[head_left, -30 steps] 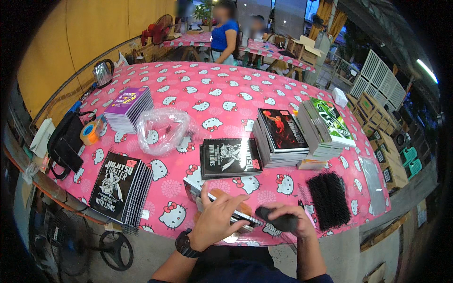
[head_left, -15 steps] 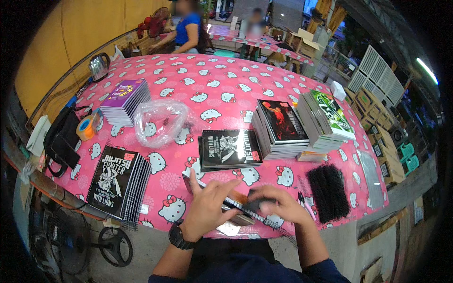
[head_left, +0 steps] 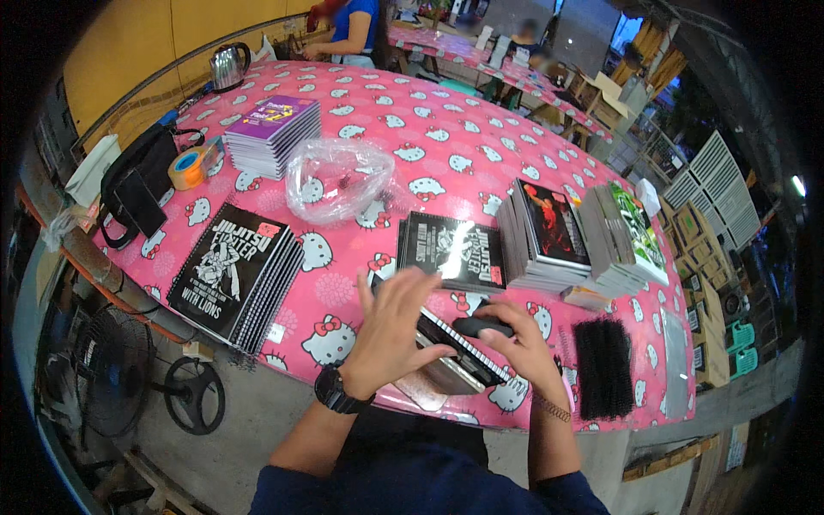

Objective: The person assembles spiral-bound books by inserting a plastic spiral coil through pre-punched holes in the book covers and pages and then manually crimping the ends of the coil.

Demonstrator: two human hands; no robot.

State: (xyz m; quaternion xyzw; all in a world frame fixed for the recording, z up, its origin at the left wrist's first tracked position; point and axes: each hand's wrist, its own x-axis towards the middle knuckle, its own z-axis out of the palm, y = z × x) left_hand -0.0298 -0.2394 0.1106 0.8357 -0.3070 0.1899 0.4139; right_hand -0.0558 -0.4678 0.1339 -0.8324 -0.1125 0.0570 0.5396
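I find the table [head_left: 348, 292] covered in glossy pink printed cloth. Concrete floor [head_left: 266, 425] shows at 7 o'clock, a yellow wall [head_left: 120, 56] at 10, a second table [head_left: 429, 41] at 1 and cartons [head_left: 711, 266] at 3. The book [head_left: 470, 350] is at 5 o'clock, between my hands, by the table's near edge. Its spine gives the long axis, 10 to 4 o'clock, the visible end pointing to 4. My left hand [head_left: 390, 330] is clamped on the book; my right hand [head_left: 519, 345] grips a black tool [head_left: 483, 321] beside the spine.
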